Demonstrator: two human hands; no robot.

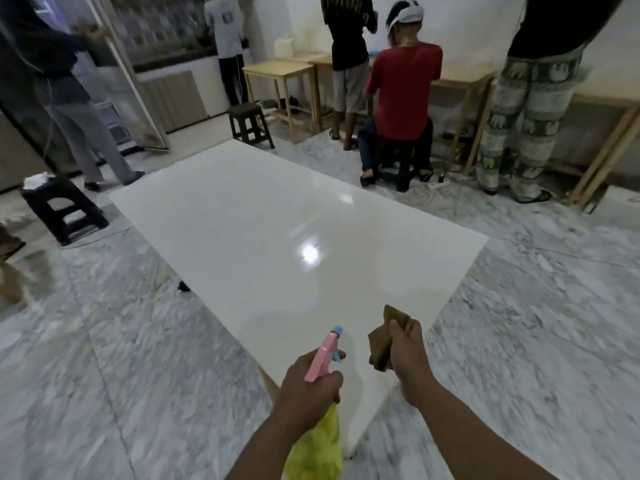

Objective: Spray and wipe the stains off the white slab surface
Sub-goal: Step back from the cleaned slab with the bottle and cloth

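A large glossy white slab [277,223] stretches away from me over the marble floor, with a lamp glare near its middle. My left hand [308,386] grips a spray bottle [323,355] with a pink head, blue nozzle and yellow body, its nozzle aimed over the slab's near corner. My right hand [408,351] holds a crumpled brown cloth [384,337] just above the slab near its right edge. No stains stand out on the slab from here.
Grey marble floor [121,341] surrounds the slab. Black stools stand at the left [62,209] and beyond the far end [251,124]. Several people work at wooden tables [287,69] along the back wall; a power strip [438,183] lies on the floor.
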